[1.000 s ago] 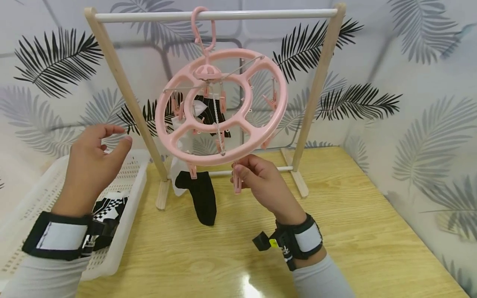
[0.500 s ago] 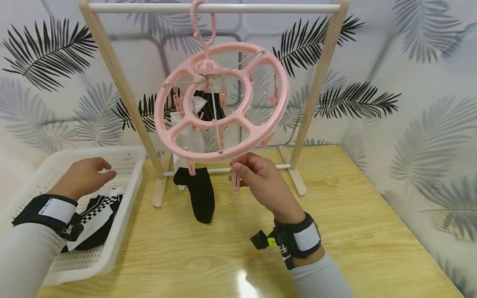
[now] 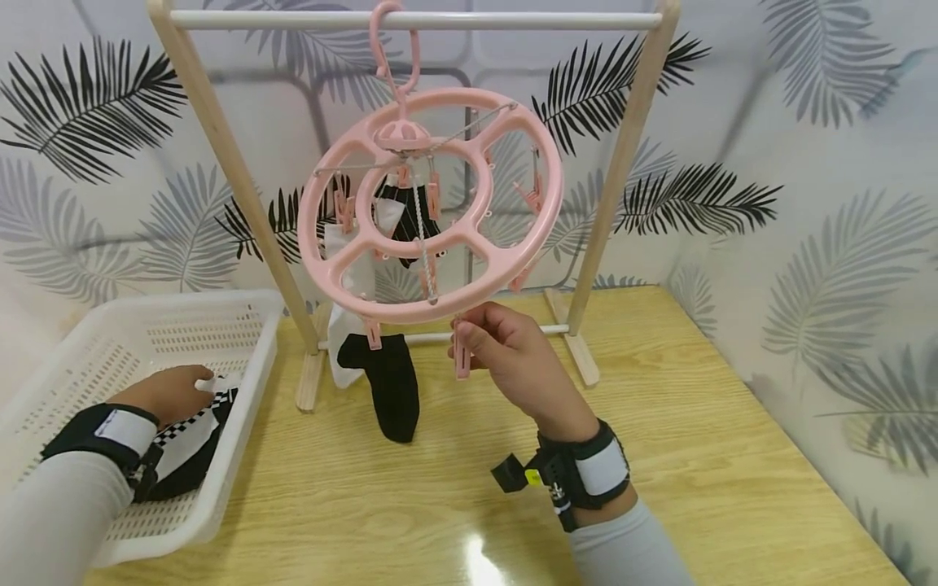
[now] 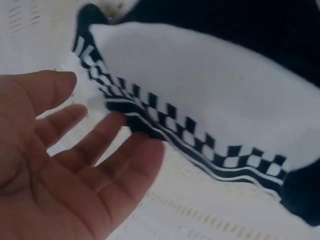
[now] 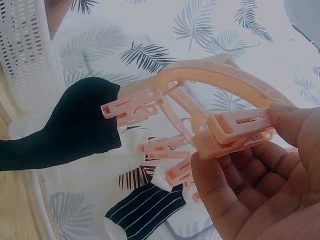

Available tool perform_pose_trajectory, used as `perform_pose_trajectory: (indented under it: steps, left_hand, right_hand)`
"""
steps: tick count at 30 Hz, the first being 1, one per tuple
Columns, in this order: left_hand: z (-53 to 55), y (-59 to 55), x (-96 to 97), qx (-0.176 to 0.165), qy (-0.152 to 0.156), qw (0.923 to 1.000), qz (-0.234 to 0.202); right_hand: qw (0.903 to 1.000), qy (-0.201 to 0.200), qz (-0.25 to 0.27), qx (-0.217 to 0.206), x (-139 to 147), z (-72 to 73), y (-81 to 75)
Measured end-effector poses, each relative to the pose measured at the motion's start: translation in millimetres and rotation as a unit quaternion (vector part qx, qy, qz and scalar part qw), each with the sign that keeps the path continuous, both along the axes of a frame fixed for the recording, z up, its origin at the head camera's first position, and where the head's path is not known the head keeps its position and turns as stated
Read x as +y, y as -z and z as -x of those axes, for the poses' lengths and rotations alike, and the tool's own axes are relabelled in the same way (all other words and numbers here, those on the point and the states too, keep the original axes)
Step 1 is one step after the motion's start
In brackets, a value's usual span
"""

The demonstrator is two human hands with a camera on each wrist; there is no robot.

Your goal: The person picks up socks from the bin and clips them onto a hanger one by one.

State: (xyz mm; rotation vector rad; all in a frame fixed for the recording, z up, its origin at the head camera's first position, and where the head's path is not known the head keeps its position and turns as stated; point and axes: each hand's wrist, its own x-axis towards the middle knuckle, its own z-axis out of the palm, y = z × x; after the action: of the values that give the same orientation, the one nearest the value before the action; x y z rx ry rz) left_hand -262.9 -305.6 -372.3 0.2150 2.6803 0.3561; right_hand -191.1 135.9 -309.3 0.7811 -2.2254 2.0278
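My right hand point(image 3: 516, 350) pinches a pink clothespin point(image 3: 462, 350) that hangs from the near rim of a round pink drying hanger point(image 3: 432, 312). In the right wrist view, thumb and fingers hold the ends of this clothespin point(image 5: 242, 122). Left of it, another clip holds a black sock point(image 3: 392, 387). My left hand point(image 3: 164, 393) is down in the white basket point(image 3: 249, 456), at a black and white sock with a checkered band point(image 4: 190, 130). The left wrist view shows its fingers loosely bent, the fingertips close to the sock's edge; whether they touch it cannot be told.
The hanger hooks over the white bar point(image 3: 513, 21) of a wooden stand point(image 3: 623, 163) on the wooden table point(image 3: 659, 456). Behind the ring hang a white sock point(image 3: 343, 342) and a black striped sock point(image 5: 145, 210). Several other pink clips dangle from the ring.
My left hand has come down from above the basket's edge to the socks inside it. The right hand keeps its pinch on the clothespin. The head view has shifted slightly.
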Motion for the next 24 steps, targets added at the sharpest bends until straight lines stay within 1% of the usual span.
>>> perform_pose_trajectory:
  steps: [2, 4, 7, 9, 14, 18, 24]
  left_hand:
    - [-1.3, 3.0, -1.0, 0.030, 0.006, 0.9993, 0.023]
    - [-2.4, 7.0, -1.9, 0.053, 0.005, 0.9982, 0.028]
    - [-3.3, 12.9, -3.1, 0.072, -0.008, 0.9967, 0.035]
    - [-2.5, 16.6, -4.2, 0.084, -0.010, 0.9956, 0.041]
    - [1.1, 22.9, -5.2, 0.108, -0.004, 0.9923, 0.061]
    - [0.0, 22.4, -2.3, 0.117, -0.014, 0.9910, 0.064]
    - [-3.7, 19.7, 0.9, 0.119, -0.022, 0.9908, 0.061]
  right_hand:
    - [1.0000, 0.000, 0.002, -0.001, 0.2, 0.0, 0.4]
    - [1.0000, -0.002, 0.004, -0.003, -0.1, 0.1, 0.8]
    - [0.9999, -0.006, 0.006, -0.006, -0.7, 0.2, 0.9]
    - [0.9999, -0.005, 0.006, -0.009, -1.0, 0.2, 1.2]
    - [0.9999, 0.001, 0.006, -0.014, -0.8, 0.0, 1.3]
    - [0.9999, -0.002, 0.007, -0.013, -0.4, 0.1, 0.5]
    - [0.9999, -0.001, 0.003, -0.010, 0.7, -0.2, 0.0]
